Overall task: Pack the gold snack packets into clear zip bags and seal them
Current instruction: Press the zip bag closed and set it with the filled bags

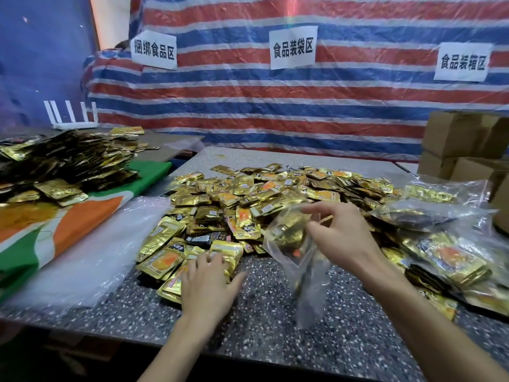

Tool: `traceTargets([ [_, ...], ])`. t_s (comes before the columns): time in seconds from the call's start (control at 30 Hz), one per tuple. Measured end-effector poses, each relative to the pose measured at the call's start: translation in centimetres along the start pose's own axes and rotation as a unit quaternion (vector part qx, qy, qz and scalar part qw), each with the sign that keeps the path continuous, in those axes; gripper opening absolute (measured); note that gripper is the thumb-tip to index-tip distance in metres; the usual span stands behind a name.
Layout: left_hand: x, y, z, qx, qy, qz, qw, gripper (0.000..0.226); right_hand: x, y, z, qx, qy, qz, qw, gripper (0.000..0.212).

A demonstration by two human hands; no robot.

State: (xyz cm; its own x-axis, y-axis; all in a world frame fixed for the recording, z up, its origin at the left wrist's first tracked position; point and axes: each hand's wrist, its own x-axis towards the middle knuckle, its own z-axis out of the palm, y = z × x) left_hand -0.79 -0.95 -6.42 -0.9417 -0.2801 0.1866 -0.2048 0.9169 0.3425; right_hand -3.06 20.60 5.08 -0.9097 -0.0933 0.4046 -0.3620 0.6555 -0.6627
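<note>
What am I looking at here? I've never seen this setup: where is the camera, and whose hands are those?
There is no machine. A person works with two bare hands, and the single picture comes from a camera worn on their head, looking forward and down. On the speckled table lies a big heap of gold snack packets, with filled clear bags at the right and cardboard boxes behind them. The right hand pinches the top of a clear zip bag, which hangs from it and already holds some packets. The left hand lies flat, fingers on the packets at the heap's near edge.
</note>
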Motion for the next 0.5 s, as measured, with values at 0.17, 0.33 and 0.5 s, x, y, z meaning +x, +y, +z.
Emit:
traceTargets([
  [0.17, 0.6, 0.1, 0.9, 0.062, -0.026, -0.044, 0.997, 0.08, -0.5, 0.2, 0.8, -0.005, -0.009, 0.003, 1.0, 0.017],
  [0.33, 1.5, 1.1, 0.0, 0.092, -0.079, -0.053, 0.991, 0.078, -0.9, 0.2, 0.7, -0.012, -0.045, 0.021, 0.999, 0.028],
  [0.5, 1.8, 1.2, -0.8, -0.044, -0.054, -0.048, 0.996, 0.028, -1.2, 0.3, 0.7, -0.009, -0.071, 0.034, 0.997, 0.042],
])
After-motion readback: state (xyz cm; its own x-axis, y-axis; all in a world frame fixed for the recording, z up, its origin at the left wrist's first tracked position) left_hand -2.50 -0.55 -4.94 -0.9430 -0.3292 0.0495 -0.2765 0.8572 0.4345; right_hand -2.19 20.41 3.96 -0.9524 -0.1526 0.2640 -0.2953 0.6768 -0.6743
